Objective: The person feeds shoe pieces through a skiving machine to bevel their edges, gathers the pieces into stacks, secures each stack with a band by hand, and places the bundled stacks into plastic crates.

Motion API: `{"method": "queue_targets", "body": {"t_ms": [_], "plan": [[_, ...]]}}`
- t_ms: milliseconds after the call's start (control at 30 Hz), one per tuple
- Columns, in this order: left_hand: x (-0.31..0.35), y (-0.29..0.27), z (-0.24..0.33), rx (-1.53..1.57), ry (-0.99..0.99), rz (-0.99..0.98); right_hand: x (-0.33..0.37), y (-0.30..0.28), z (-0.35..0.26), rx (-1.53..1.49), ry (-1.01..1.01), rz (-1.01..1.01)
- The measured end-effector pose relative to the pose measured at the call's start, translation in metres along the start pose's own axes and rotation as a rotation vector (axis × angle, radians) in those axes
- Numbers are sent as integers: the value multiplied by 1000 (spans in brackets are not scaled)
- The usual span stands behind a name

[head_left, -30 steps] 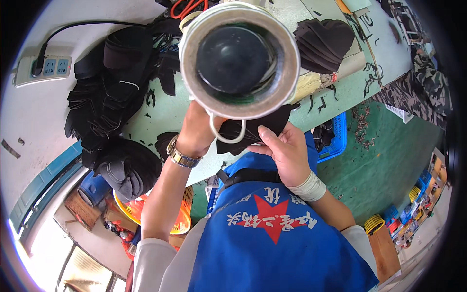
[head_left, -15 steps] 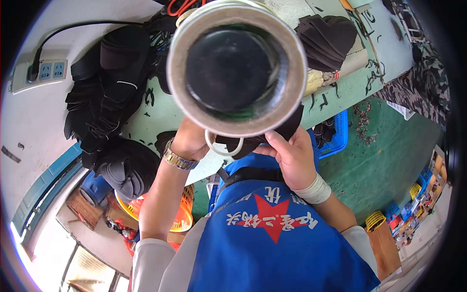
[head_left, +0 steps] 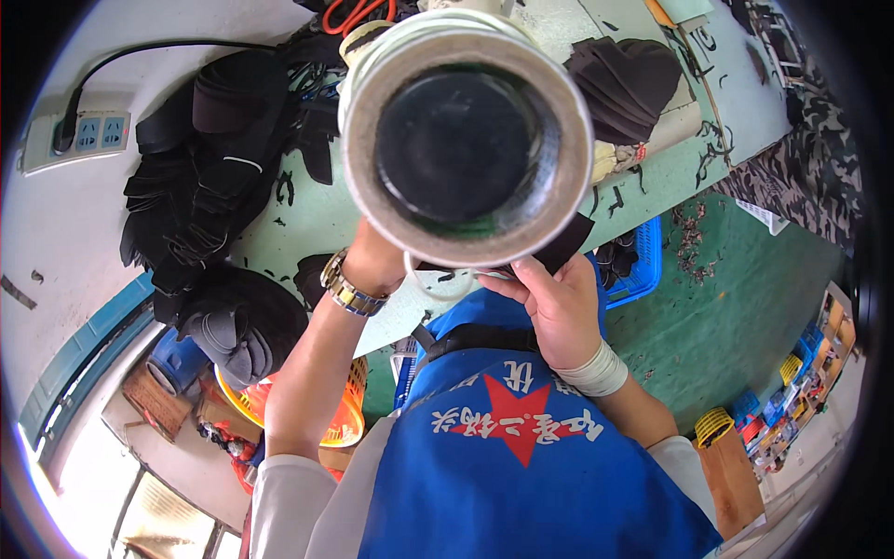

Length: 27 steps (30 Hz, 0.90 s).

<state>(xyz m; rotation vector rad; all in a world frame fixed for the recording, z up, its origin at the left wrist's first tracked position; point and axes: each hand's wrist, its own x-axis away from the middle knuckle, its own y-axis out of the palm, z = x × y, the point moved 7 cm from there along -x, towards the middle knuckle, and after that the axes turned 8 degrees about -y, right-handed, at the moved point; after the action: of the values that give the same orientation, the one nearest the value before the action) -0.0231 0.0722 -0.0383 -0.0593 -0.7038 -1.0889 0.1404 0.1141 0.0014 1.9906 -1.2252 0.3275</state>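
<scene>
A large round metal-rimmed object with a dark middle and a pale loop at its lower edge blocks the centre of the view. My left hand, with a gold-and-silver watch on the wrist, reaches up behind it, so its fingers are hidden. My right hand, with a white band round the wrist, pinches a black fabric piece between thumb and fingers. Part of that piece also disappears behind the round object. Both hands are at the near edge of the pale green table.
Stacked black fabric pieces fill the table's left side; a fan of dark pieces lies far right. Black scraps are scattered about. Beside the table stand a blue basket and an orange basket. Camouflage cloth shows at right.
My left hand has moved up and farther behind the round object. The black fabric between the hands has mostly gone from sight below the rim. My right hand keeps its pinch.
</scene>
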Motion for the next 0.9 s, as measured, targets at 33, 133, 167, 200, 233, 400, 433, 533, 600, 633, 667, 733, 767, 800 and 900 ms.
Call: {"method": "queue_targets", "body": {"t_ms": [33, 133, 167, 200, 233, 400, 433, 533, 600, 633, 667, 733, 767, 800, 900], "plan": [[3, -4, 1, -398, 42, 22, 1, -2, -3, 3, -16, -2], [28, 7, 2, -496, -167, -38, 6, -8, -14, 125, -58, -38], [34, 23, 11, -473, -176, -53, 9, -12, -13, 150, -9, -95], [42, 41, 18, -604, -109, -75, 13, -16, -13, 221, 13, -165], [52, 59, 25, -734, -33, -92, 12, -16, -20, 270, -89, -176], [65, 100, 44, -780, 422, -97, 5, -16, -91, 968, -262, -242], [64, 100, 44, -674, 381, -58, 3, -7, -122, 1033, -419, -162], [62, 109, 44, -552, 315, -100, -6, 16, -193, 1471, -1303, 31], [54, 120, 19, -301, 14, -306, -37, 19, -187, 1859, -1475, 3], [46, 124, 5, -172, -18, -359, -64, 0, -168, 1976, -1351, -110], [41, 124, 3, -172, -2, -346, -60, 1, -160, 1928, -1500, -96], [34, 122, -7, 97, -167, -303, -51, -2, -161, 1741, -1480, -186], [30, 124, -10, 210, -177, -326, -60, -15, -165, 1667, -1424, -156], [26, 127, -12, 211, -165, -310, -61, -17, -173, 1655, -1437, -174], [-4, 142, -5, 684, -128, -162, -81, -6, -201, 1603, -1378, -320]]}}
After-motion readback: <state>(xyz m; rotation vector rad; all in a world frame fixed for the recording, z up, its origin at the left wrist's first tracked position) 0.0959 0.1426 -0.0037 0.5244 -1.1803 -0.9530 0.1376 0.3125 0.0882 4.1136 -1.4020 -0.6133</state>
